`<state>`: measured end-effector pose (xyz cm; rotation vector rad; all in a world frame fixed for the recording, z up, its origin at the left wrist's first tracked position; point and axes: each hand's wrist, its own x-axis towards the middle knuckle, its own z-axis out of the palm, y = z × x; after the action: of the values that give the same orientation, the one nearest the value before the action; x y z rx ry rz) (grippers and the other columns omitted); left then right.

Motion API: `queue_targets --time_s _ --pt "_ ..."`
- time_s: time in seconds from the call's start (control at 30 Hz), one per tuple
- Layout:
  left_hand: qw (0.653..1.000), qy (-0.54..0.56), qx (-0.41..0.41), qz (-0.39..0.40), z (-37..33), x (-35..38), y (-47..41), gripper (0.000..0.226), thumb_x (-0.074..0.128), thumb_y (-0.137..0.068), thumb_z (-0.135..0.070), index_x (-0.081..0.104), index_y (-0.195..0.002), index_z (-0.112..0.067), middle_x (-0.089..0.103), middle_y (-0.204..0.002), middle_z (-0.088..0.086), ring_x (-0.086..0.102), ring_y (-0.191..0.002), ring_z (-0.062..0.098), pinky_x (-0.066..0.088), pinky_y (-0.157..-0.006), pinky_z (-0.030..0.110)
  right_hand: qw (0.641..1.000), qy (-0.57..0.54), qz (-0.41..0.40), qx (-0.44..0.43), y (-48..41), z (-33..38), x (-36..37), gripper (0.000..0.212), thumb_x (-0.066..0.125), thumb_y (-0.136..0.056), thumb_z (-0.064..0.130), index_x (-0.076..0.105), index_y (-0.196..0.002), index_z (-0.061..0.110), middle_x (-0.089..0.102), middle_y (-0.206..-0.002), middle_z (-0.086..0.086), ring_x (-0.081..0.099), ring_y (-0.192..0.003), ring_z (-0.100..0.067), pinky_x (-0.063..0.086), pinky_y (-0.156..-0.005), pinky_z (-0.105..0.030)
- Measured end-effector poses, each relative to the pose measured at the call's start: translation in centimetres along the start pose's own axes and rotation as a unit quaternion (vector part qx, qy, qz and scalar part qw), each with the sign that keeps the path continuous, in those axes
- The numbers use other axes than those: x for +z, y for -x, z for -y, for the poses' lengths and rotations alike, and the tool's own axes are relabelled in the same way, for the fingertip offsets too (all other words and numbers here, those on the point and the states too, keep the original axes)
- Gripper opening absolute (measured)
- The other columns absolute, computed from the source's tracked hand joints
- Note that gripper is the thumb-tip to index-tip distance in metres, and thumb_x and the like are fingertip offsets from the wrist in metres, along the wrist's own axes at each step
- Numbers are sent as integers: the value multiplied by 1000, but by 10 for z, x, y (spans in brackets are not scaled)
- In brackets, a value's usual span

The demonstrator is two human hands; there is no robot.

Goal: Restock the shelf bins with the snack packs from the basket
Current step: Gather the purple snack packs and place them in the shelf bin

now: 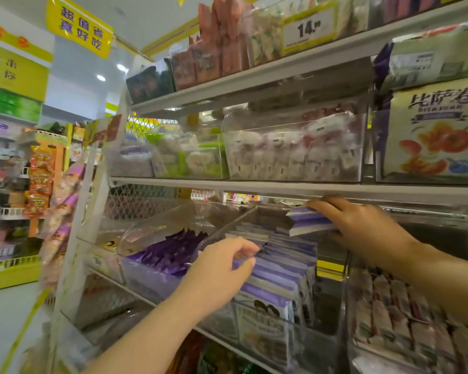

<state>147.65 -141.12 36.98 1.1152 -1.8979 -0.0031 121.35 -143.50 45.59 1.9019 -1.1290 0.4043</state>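
You're mid-restock: your right hand (362,228) grips a few purple packs (308,221) above the back of the clear bin (254,303) while your left hand (219,271) pinches the standing row (276,273) forward (basket out of view), so next you'd likely slot them in behind it.

Both bare forearms reach forward, the left hand (222,268) lower with fingers curled above its thumb, the right hand (362,225) higher, gripping purple snack packs (308,221).

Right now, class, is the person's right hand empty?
No, the right hand grips purple-and-white snack packs above the clear bin.
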Motion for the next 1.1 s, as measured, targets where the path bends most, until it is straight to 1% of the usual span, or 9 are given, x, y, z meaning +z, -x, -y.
queue_targets --time_s 0.23,0.43,0.57,0.67,0.73,0.77,0.87,1.0,1.1 --pt "999 36 2 6 12 -3 2 19 52 -96 -36 61 -112 -42 61 -102 -28 50 -98 -19 38 -79 -2 979 -159 105 76 -40 -8 26 66 65 -86 40 36 -144 24 52 -138 -5 55 -115 -26 41 -84 -27" --pt "999 45 3 13 11 -5 5 17 53 -96 -36 62 -110 -41 62 -98 -26 52 -95 -16 40 -80 1 947 -196 228 109 -71 -10 50 39 60 -92 33 51 -124 12 59 -124 -11 56 -108 -25 42 -86 -30" --pt "999 48 3 13 11 -7 4 16 53 -96 -35 62 -107 -41 63 -96 -25 54 -94 -15 41 -78 2 918 -276 261 108 -81 -6 57 43 56 -95 19 44 -136 11 53 -133 -11 54 -116 -25 43 -99 -36" --pt "999 51 2 13 12 -5 3 16 52 -96 -35 63 -108 -40 63 -96 -25 53 -94 -15 41 -79 3 855 -400 282 171 -82 1 53 37 46 -101 21 43 -137 13 59 -124 -12 60 -101 -25 53 -72 -34" --pt "999 50 4 11 11 -4 3 17 52 -96 -35 63 -108 -40 62 -95 -27 53 -95 -15 40 -79 2 832 -431 295 188 -79 4 53 35 38 -103 18 45 -136 14 55 -132 -16 57 -113 -33 50 -63 -28" --pt "999 50 5 10 11 -4 3 17 51 -97 -34 63 -108 -40 62 -95 -27 53 -95 -15 39 -78 1 831 -434 292 188 -78 6 55 37 37 -103 15 42 -139 14 50 -138 -15 51 -123 -35 51 -71 -31" --pt "999 49 3 8 11 -2 3 17 51 -97 -34 63 -107 -39 62 -95 -26 53 -95 -14 39 -77 1 895 -301 280 174 -80 5 61 45 43 -100 17 35 -145 12 45 -143 -11 47 -129 -28 42 -96 -31" --pt "999 47 1 10 10 -3 5 18 50 -97 -34 64 -108 -37 63 -94 -23 54 -93 -13 39 -77 1 917 -238 273 167 -82 2 62 42 47 -99 27 43 -131 0 55 -125 -14 50 -96 -21 41 -57 -15" --pt "999 44 0 10 10 -5 6 17 50 -97 -34 64 -107 -37 63 -94 -23 54 -92 -13 40 -78 3 921 -241 260 163 -82 -2 67 45 46 -100 29 42 -136 3 51 -136 -14 52 -110 -24 37 -78 -20"
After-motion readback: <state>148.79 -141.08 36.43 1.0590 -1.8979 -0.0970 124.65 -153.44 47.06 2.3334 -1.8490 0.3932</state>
